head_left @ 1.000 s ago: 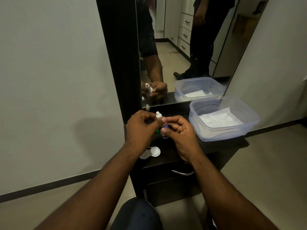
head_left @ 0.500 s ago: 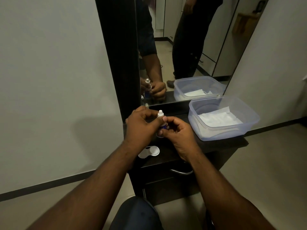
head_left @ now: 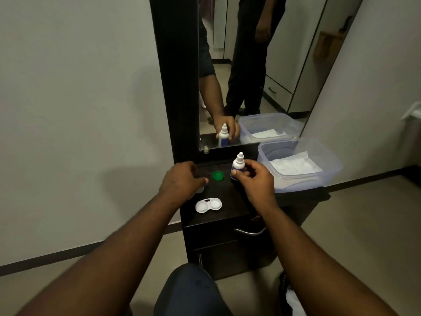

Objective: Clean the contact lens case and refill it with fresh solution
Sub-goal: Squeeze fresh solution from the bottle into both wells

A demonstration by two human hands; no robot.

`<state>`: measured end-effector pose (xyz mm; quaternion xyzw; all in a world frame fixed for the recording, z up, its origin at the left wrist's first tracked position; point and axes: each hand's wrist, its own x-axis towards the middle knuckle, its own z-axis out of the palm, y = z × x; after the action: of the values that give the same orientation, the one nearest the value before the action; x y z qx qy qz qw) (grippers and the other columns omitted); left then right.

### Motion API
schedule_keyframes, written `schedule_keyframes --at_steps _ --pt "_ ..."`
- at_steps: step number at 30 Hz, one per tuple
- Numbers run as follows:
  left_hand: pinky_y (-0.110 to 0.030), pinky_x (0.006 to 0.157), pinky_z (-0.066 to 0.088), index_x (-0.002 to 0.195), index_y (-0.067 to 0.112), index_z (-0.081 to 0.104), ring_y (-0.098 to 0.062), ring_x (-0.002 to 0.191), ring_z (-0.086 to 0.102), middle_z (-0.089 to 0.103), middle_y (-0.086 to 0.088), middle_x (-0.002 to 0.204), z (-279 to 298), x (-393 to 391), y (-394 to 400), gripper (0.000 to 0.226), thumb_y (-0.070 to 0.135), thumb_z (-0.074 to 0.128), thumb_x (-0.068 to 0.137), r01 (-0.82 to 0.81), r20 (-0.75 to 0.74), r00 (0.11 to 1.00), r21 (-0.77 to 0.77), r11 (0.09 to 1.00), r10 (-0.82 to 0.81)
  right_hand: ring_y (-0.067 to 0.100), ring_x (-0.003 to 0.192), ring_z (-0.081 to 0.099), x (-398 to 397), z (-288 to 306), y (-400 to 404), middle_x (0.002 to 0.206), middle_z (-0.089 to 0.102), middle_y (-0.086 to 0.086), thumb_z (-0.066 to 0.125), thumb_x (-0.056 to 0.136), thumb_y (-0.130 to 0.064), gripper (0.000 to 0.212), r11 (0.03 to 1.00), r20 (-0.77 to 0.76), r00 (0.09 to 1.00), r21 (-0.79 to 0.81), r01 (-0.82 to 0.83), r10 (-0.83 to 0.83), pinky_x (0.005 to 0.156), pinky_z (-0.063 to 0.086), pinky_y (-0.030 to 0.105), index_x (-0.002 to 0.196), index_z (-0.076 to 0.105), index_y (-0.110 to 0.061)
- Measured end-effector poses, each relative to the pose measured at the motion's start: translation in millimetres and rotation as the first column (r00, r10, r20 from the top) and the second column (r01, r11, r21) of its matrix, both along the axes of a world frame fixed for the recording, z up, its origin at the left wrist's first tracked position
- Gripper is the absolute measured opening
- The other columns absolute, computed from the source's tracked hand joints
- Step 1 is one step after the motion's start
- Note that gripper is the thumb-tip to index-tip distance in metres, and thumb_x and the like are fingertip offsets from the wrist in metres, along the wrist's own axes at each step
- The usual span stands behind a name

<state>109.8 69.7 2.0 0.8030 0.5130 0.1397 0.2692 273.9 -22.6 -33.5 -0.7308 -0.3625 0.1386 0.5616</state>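
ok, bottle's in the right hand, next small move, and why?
Probably tip the small white dropper bottle, gripped upright by the right hand, over the open white lens case: both wells sit uncovered and a green cap lies aside.

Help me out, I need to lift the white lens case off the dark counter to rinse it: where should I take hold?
Pinch the lens case across its narrow waist between the two round wells, coming from above with the left hand, which hovers just behind it. It lies flat with both wells open upward, so a grip across the middle probably keeps fingertips out of the cups. The right hand holds the solution bottle.
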Motion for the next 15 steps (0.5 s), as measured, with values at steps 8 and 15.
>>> schedule_keyframes --at_steps 8,15 --pt "-0.033 0.072 0.051 0.103 0.016 0.063 -0.022 0.089 0.061 0.065 -0.006 0.102 -1 2 -1 0.045 0.049 0.075 0.075 0.007 -0.129 0.992 0.018 1.0 -0.005 0.01 0.088 0.06 -6 -3 -2 0.104 0.065 0.0 0.079 0.073 -0.021 0.047 0.996 0.059 0.996 -0.045 0.074 -0.072 0.078 0.049 0.018 0.117 0.063 -0.015" --pt "-0.031 0.07 0.045 0.106 0.011 0.064 -0.024 0.094 0.062 0.066 -0.009 0.105 9 3 -3 0.045 0.037 0.08 0.073 0.066 -0.219 0.974 0.049 0.997 -0.053 0.015 0.074 0.06 -25 -1 -34 0.084 0.063 0.005 0.076 0.076 -0.013 0.017 0.987 0.045 0.988 0.057 -0.147 0.145 0.069 0.052 0.023 0.091 0.068 -0.017"
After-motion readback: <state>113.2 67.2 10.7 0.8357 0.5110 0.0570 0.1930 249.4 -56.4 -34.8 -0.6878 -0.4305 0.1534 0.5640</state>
